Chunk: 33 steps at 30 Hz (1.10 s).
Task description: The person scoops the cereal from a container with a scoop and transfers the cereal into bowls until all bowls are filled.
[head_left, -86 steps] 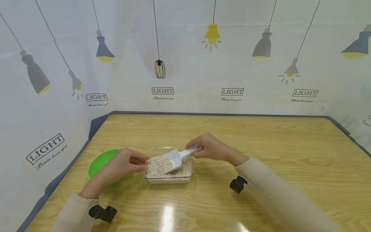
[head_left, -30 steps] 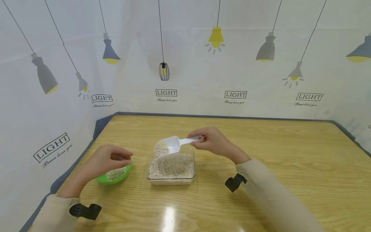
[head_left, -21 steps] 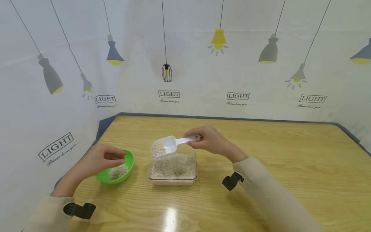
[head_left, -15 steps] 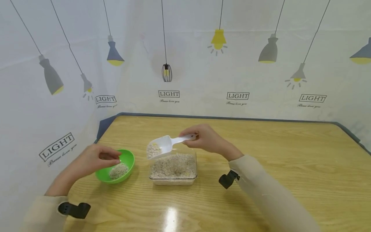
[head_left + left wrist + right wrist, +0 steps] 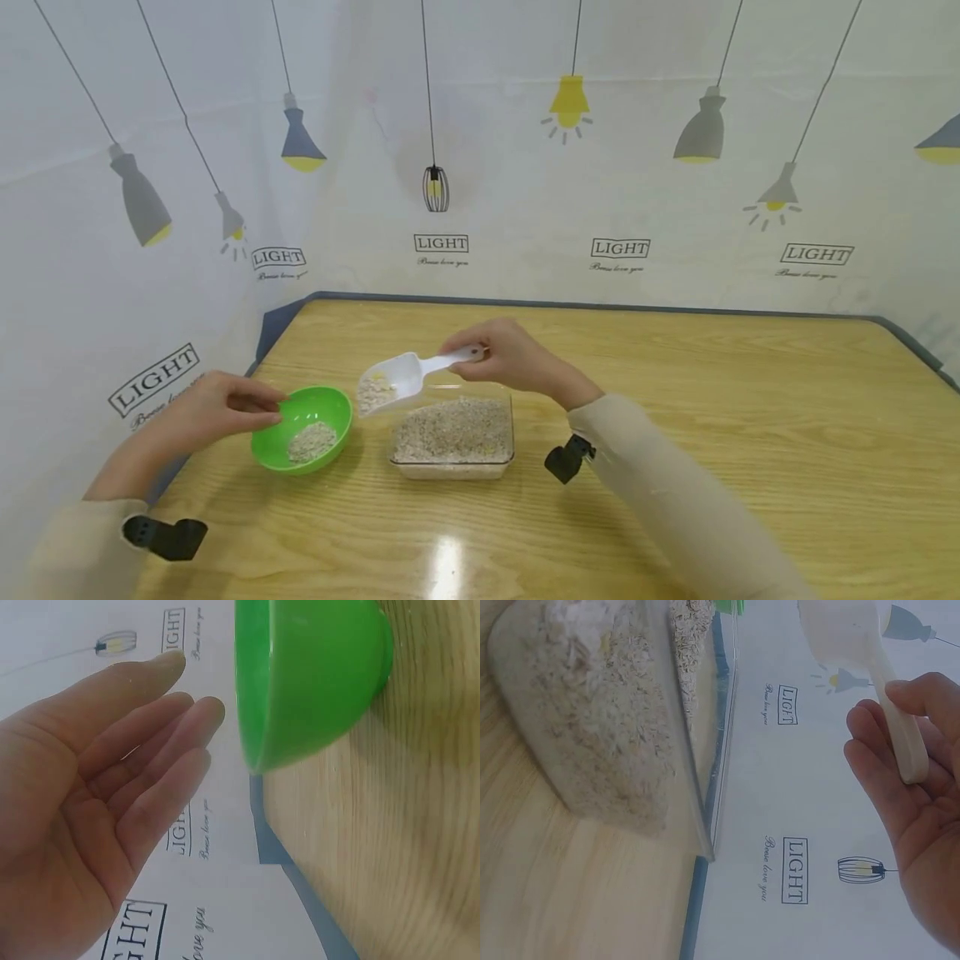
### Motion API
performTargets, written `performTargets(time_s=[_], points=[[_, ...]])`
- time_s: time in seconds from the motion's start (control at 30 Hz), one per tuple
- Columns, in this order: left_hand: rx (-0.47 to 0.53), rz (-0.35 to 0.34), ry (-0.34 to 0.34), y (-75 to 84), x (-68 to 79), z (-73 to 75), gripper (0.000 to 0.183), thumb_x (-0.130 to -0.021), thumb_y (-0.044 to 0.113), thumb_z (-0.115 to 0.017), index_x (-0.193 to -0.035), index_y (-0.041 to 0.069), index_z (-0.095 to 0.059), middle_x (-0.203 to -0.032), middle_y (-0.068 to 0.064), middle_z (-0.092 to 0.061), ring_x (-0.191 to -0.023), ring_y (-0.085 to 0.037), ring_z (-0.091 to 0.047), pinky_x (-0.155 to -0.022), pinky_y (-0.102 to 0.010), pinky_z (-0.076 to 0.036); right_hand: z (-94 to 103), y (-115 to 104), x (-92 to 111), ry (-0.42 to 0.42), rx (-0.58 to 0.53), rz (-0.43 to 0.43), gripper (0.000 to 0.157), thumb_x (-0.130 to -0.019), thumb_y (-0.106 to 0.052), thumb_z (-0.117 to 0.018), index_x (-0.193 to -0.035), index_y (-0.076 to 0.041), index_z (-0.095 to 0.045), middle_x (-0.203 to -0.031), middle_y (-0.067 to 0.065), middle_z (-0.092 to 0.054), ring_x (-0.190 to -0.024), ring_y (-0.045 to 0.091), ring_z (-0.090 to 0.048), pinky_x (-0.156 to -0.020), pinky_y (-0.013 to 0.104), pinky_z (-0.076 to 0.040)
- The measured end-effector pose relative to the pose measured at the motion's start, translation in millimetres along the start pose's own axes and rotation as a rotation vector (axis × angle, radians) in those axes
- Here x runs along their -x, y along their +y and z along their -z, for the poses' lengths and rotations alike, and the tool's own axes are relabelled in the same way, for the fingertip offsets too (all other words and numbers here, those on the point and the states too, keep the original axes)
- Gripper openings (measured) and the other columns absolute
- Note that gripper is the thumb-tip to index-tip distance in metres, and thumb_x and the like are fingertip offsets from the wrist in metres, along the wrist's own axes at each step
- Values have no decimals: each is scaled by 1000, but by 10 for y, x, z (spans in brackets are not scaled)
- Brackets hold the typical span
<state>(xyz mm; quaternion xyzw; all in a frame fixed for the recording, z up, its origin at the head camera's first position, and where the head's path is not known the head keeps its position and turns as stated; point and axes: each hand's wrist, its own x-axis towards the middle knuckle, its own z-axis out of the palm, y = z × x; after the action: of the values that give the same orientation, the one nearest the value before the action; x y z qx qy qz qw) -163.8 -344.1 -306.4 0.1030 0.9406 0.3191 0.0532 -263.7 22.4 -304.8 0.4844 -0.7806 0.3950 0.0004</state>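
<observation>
A white plastic scoop (image 5: pixel 405 377) with a load of oat flakes hangs in the air between a clear container and a green bowl. My right hand (image 5: pixel 506 357) pinches its handle between thumb and fingers, as the right wrist view shows too. The clear rectangular container (image 5: pixel 452 471) below is filled with oats (image 5: pixel 457 427). Left of it stands the green bowl (image 5: pixel 333 408), with a small heap of oats (image 5: pixel 312 442) at its bottom. My left hand (image 5: pixel 217 408) hovers at the bowl's left rim, fingers relaxed and holding nothing; the left wrist view shows a gap to the bowl (image 5: pixel 322 682).
The wooden table (image 5: pixel 675 417) stretches well to the right of the container. Behind and to the left, a white sheet (image 5: pixel 510 167) printed with lamps encloses it. Black wrist cameras sit on the left sleeve (image 5: pixel 90 533) and the right sleeve (image 5: pixel 660 483).
The scoop has come up out of the container with oats and moved left toward the bowl. My left hand has left the container's edge and moved left past the bowl, uncovering it.
</observation>
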Motion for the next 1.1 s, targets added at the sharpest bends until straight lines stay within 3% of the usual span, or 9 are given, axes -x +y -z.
performTargets(time_s=[0.43, 0.7, 1.1], points=[[-68, 57, -15, -245, -7, 98, 47, -85, 24, -70, -116, -11, -60, -109, -22, -63, -90, -25, -64, -71, -32, -54, -192, 78, -250, -34, -27, 45, 19, -85, -5, -63, -101, -2, -71, -82, 2, -69, -49, 3, -39, -48, 18, -36], [30, 20, -96, -369, -25, 112, 45, -81, 16, -72, -116, -9, -60, -104, -18, -66, -91, -26, -64, -71, -28, -53, -299, 87, -367, -78, -33, 36, 18, -85, -5, -63, -100, -3, -72, -85, 3, -69, -55, 5, -47, -55, 18, -43], [66, 47, -106, -381, -25, 93, 47, -81, 18, -72, -120, -6, -59, -101, -17, -66, -88, -24, -62, -67, -30, -53, -343, 74, -458, -140, -7, -9, 19, -82, -4, -64, -99, -1, -71, -88, 6, -69, -66, 6, -55, -61, 18, -48]])
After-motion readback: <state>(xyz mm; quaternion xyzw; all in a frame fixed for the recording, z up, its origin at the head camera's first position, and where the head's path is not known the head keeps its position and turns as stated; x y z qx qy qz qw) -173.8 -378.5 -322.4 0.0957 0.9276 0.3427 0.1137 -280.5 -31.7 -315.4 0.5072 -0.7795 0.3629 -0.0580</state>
